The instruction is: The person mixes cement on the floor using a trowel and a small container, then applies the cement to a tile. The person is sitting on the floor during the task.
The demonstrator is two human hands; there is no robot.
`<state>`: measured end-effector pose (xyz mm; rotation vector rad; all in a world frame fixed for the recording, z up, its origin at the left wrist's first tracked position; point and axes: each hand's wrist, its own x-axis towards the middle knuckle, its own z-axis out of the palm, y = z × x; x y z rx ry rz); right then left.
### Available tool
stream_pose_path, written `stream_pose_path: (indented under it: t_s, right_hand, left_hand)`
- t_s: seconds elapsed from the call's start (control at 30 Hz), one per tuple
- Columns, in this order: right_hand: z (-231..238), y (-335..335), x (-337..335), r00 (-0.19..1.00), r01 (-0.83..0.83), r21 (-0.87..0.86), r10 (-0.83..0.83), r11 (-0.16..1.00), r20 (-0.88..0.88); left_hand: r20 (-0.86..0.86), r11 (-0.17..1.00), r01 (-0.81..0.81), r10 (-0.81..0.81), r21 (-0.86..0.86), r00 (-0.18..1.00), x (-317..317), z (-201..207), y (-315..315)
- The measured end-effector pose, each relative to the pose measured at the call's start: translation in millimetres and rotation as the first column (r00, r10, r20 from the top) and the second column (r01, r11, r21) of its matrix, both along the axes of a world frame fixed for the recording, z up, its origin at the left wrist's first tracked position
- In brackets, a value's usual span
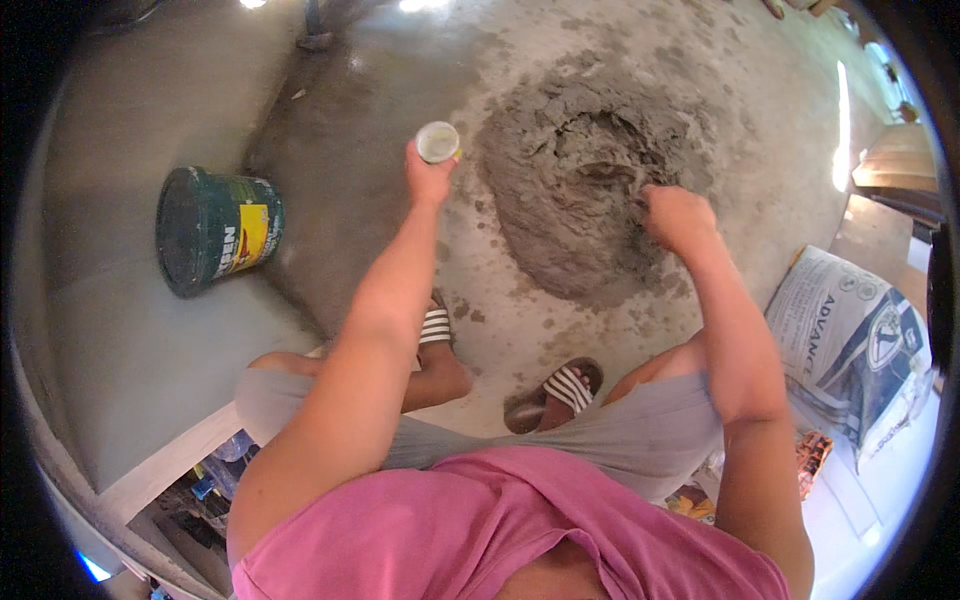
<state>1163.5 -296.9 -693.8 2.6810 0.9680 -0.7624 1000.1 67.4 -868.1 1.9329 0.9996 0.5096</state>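
Observation:
A broad heap of wet grey mortar point(560, 230) lies on the floor in front of me, with a churned hollow near its top. My right hand point(680, 217) is closed at the right side of that hollow. Whatever it grips is hidden by the fingers and the mortar. To the left of the heap, my left hand point(430, 180) is wrapped round a small whitish cup point(437, 143), held up off the floor with its round end facing up. A bit of yellow shows on the cup's side.
A dark green bucket point(215, 232) with a yellow label stands on a ledge at left. At right lies a white and dark blue bag point(850, 335). My striped sandals point(570, 388) are close to the heap's near edge. Mortar splashes dot the floor.

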Motion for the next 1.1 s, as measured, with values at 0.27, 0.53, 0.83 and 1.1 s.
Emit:
stream_pose_path:
  t_s: [0.27, 0.53, 0.83, 1.1]
  right_hand:
    - [31.0, -56.4, 16.1, 0.961, 0.270, 0.140, -0.275, 0.953, 0.017]
    - [40.0, -64.0, -18.6, 0.920, 0.390, 0.329, -0.378, 0.860, -0.104]
    - [22.9, -84.9, -7.3, 0.937, 0.344, 0.213, -0.318, 0.915, -0.148]
    - [-51.3, -20.5, -16.7, 0.958, 0.134, 0.165, -0.085, 0.977, -0.274]
  left_hand:
    - [-0.066, 0.999, -0.011, 0.014, 0.052, 0.998, 77.2, 6.2, 19.5]
    - [-0.111, 0.995, 0.036, -0.026, 0.088, 0.994, 147.7, -30.8, 54.5]
    - [-0.592, 0.967, 0.203, -0.075, 0.153, 0.802, 137.8, -18.5, 53.2]
    - [-0.522, 0.759, 0.559, -0.345, 0.333, 0.780, 76.0, 158.1, 39.5]
